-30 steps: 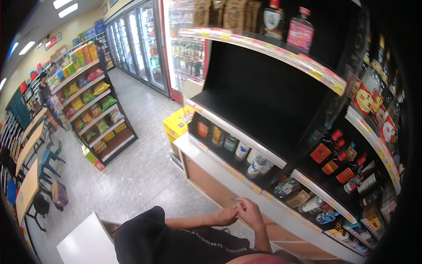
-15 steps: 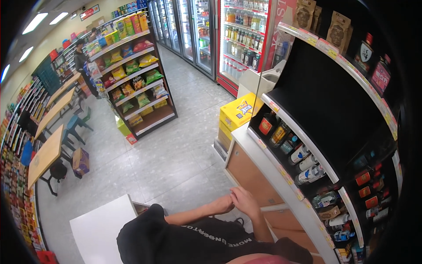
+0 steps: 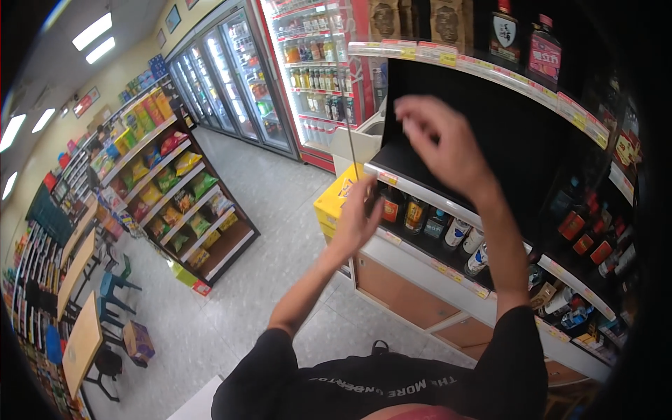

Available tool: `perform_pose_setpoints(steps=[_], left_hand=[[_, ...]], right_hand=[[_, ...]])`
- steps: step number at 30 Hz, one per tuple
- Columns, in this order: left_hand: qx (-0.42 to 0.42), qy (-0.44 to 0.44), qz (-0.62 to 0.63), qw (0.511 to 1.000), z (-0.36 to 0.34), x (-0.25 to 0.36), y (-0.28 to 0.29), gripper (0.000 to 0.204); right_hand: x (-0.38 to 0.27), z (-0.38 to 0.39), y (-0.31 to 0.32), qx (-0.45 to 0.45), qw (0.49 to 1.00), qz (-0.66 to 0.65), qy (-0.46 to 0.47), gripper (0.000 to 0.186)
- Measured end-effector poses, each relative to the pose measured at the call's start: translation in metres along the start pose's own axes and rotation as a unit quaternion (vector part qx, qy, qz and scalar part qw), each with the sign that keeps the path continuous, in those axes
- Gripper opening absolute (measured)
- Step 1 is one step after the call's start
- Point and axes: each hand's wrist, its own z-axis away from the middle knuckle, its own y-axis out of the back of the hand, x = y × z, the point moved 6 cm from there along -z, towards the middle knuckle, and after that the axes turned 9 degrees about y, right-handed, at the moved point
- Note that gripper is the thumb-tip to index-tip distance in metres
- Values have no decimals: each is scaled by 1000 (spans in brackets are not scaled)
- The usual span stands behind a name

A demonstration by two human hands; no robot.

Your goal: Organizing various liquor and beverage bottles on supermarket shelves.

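both hands up in front of a dark shop shelf unit. left hand partly curled, fingers bent at the front edge of the middle shelf, just beside a thin pale vertical strip that runs up from the shelf corner; cannot tell if it grips the strip or only touches it. right hand raised higher, fingers loosely bent and spread, holding nothing, in front of the bare black bay.

below the middle shelf: row of sauce bottles, dark ones with orange and blue labels, then white-capped ones leaning to the right. top shelf carries two brown paper bags and two dark bottles, one with a pink label. right side shelves hold more dark bottles with red caps. yellow carton sits on the floor by the unit's left corner, closed.

further back: glass-door fridges full of drink bottles, a red cooler packed with bottles and cans, a wooden snack rack with coloured bags on every tier. far left, wooden tables with blue chairs.
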Motion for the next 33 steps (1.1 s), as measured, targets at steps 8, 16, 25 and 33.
perform_pose_setpoints(steps=[8, 16, 25, 33], left_hand=[[118, -137, -29, 983, -211, 81, 25, 45], [143, -174, -138, 964, -337, 64, 41, 51], [-72, 7, -156, 985, -413, 58, 30, 68], [-290, 15, 7, 957, -425, 43, 4, 57]], right_hand=[[79, -161, 53, 84, 980, 180, 14, 56], [158, -227, 33, 70, 965, 224, -120, 60], [214, -246, 28, 40, 940, 285, -181, 94], [227, -247, 23, -59, 960, 266, -65, 43]])
